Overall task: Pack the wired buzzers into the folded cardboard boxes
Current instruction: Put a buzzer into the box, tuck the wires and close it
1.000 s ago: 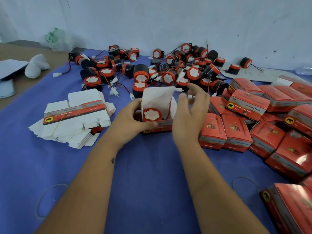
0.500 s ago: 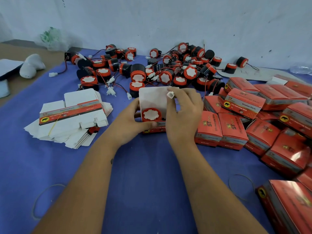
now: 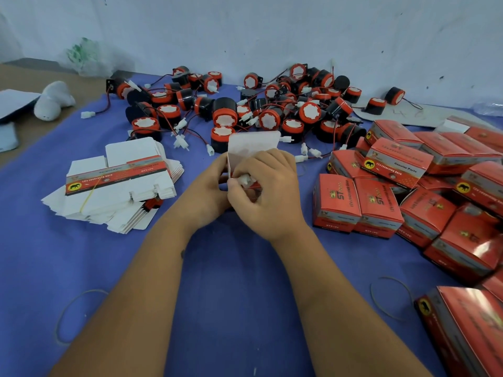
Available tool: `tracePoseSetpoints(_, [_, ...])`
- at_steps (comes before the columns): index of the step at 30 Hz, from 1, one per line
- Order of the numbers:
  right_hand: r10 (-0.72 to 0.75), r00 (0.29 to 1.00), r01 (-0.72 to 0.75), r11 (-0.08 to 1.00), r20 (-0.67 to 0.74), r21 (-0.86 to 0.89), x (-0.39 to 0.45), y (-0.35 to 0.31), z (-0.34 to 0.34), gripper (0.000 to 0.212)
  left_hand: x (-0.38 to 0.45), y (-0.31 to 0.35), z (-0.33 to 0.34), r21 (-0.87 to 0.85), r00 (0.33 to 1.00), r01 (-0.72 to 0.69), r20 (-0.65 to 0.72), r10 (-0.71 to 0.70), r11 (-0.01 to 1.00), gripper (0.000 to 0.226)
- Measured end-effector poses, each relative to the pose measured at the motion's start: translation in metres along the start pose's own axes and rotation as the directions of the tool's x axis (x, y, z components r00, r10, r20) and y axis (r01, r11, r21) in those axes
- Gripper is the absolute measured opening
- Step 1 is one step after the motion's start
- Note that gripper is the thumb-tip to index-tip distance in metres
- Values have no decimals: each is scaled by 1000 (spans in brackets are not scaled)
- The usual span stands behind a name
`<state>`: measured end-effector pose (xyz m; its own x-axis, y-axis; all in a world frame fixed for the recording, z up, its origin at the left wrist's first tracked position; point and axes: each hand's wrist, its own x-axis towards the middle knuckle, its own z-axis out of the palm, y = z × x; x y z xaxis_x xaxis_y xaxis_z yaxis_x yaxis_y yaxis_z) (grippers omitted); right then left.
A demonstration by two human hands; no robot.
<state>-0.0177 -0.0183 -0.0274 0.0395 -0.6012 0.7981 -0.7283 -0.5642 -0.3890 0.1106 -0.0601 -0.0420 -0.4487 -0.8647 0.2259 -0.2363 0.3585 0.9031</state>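
Many shut red cardboard boxes (image 3: 381,208) stacked right; black-and-red wired buzzers (image 3: 272,110) heaped behind, unpacked. Right hand (image 3: 268,191) fingers pinching white connector (image 3: 243,179) into open box (image 3: 253,148), left hand (image 3: 206,194) gripping it.

On the table cloth (image 3: 231,281), the open box (image 3: 253,144) stands at the middle between the left hand (image 3: 206,191) and the right hand (image 3: 269,191), its flap upright. Behind it, against the wall (image 3: 272,28), lies the heap of loose wired buzzers (image 3: 245,110). The stack of flat unfolded boxes (image 3: 117,183) lies to the left, the closed packed boxes (image 3: 408,191) crowd the right, and a rubber band (image 3: 392,297) lies before them.
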Motion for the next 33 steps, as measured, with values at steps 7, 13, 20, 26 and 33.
tracePoseSetpoints(7, [76, 987, -80, 996, -138, -24, 3, 1, 6, 16, -1, 0, -1, -50, 998, 55, -33, -56, 997, 52])
tracePoseSetpoints(13, [394, 917, -391, 918, -60, 61, 6, 24, -5, 29, 0, -2, -3, -75, 992, 96, -72, -102, 993, 61])
tracePoseSetpoints(20, [282, 959, -279, 941, -10, -194, 3, 19, -1, 12, 0, -3, -3, -78, 991, 95, -83, -101, 992, 60])
tracePoseSetpoints(26, [204, 975, -126, 838, 92, -531, 7, 16, -7, 16, 0, -2, -2, -57, 995, 70, -70, -74, 996, 63])
tracePoseSetpoints(33, [275, 953, -169, 831, 128, -530, 6, 17, -8, 14, 0, -3, -2, -39, 996, 44, -73, -46, 998, 65])
